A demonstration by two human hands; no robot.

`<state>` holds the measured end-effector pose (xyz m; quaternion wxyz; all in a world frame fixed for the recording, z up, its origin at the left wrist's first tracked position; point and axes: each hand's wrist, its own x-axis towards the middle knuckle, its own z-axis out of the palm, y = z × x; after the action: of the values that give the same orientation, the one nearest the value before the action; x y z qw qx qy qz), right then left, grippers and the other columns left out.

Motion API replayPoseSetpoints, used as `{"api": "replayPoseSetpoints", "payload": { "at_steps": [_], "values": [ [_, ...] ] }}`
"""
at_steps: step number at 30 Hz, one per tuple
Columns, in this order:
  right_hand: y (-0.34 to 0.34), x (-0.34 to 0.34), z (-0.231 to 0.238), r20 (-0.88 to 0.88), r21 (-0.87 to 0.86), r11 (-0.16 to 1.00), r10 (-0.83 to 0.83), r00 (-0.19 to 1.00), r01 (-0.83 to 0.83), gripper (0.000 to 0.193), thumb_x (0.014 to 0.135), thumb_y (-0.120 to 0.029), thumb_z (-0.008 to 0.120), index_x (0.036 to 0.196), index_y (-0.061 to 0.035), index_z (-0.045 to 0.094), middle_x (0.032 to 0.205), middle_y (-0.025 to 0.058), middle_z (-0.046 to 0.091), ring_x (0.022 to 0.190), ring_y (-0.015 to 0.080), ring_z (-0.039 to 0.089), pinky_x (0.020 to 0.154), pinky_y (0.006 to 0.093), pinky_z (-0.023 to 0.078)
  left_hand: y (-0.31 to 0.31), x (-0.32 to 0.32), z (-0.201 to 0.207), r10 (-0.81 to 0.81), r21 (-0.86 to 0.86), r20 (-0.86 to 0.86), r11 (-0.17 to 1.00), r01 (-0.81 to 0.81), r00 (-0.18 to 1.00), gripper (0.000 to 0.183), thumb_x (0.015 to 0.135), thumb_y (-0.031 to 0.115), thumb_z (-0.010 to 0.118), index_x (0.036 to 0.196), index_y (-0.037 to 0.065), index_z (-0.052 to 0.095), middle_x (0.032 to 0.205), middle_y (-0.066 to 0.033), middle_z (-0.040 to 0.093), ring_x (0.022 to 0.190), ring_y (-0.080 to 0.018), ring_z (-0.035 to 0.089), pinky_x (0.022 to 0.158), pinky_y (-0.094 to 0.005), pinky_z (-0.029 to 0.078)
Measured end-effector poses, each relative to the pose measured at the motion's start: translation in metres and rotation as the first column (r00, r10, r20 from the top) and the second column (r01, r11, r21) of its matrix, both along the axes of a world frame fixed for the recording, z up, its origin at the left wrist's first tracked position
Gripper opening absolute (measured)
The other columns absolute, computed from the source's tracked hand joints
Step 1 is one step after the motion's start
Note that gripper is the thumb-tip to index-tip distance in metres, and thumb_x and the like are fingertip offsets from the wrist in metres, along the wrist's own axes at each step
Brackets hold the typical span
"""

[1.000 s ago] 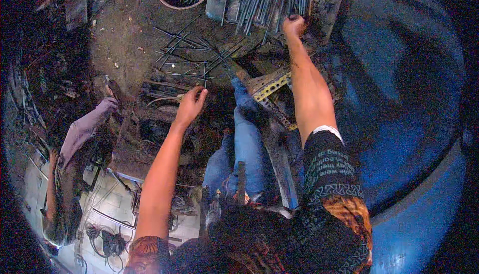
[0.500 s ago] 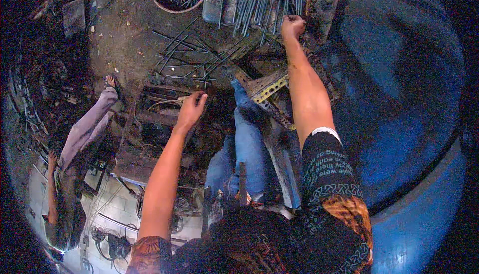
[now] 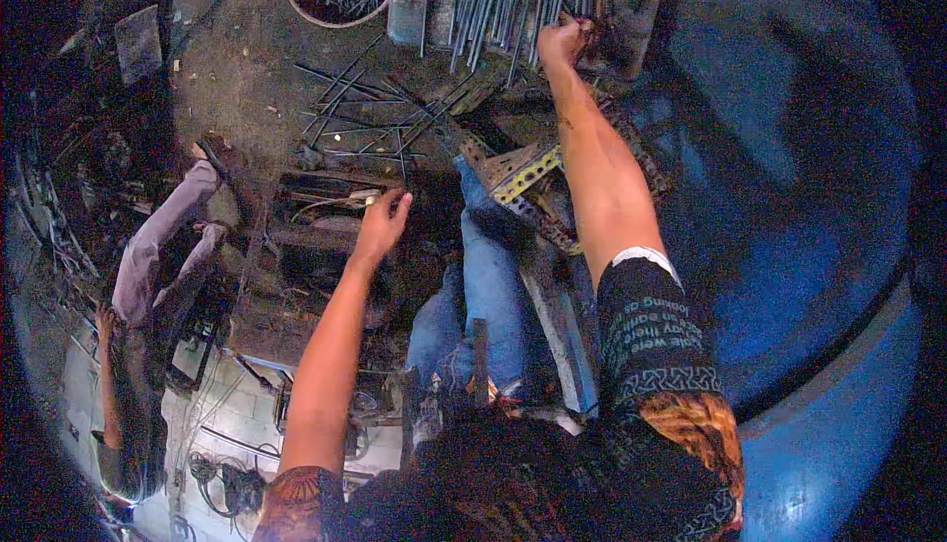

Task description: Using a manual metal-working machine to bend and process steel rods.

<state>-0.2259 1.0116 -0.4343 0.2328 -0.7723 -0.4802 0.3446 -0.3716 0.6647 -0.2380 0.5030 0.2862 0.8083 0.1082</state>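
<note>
My right hand (image 3: 562,41) is closed at the right side of a bundle of thin metal rods (image 3: 483,9), its fingers curled by the rod ends; whatever they grip is hidden. The rods lie side by side on a worn metal tray (image 3: 631,9). Lower and to the left, my left hand (image 3: 380,231) is held with thumb and fingers drawn together. One loose rod (image 3: 401,157) runs down to its fingertips, but I cannot tell whether the hand grips it. More loose rods (image 3: 340,98) lie crossed on the ground above that hand.
A round tub (image 3: 340,21) of short metal pieces stands left of the tray. Between my arms is a perforated yellow metal frame (image 3: 528,175), beside my jeans-clad legs (image 3: 490,276). A large blue surface (image 3: 789,226) curves on the right. Another person (image 3: 148,266) sits at the left.
My right hand has shifted slightly up and left against the rods. My left hand is almost where it was. The other person's legs have moved apart. The whole view has shifted a little.
</note>
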Motion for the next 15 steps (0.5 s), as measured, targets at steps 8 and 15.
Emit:
{"api": "replayPoseSetpoints", "payload": {
  "at_steps": [8,15],
  "values": [
    [0.021,0.025,-0.036,0.122,0.469,0.882,-0.123,0.985,0.052,0.018,0.071,0.002,0.053,0.089,0.0009,0.052,0.1,0.0204,0.054,0.094,0.039,0.053,0.08,0.0446,0.041,0.012,0.003,0.002,0.065,-0.04,0.07,0.997,-0.062,0.995,0.046,0.09,0.037,0.052,0.109,-0.005,0.057,0.102,-0.024,0.061,0.097,-0.0371,0.059,0.084,-0.037,0.045],
    [0.019,-0.002,-0.021,0.087,0.237,0.941,-0.267,0.96,0.24,0.03,0.071,-0.002,0.059,0.1,0.0002,0.052,0.107,0.0199,0.051,0.097,0.0367,0.051,0.082,0.0445,0.042,-0.011,-0.014,-0.002,0.071,-0.005,0.008,0.997,-0.071,0.997,0.042,0.089,0.035,0.052,0.106,-0.003,0.059,0.103,-0.0239,0.06,0.098,-0.0374,0.058,0.084,-0.0385,0.045]
  ]
}}
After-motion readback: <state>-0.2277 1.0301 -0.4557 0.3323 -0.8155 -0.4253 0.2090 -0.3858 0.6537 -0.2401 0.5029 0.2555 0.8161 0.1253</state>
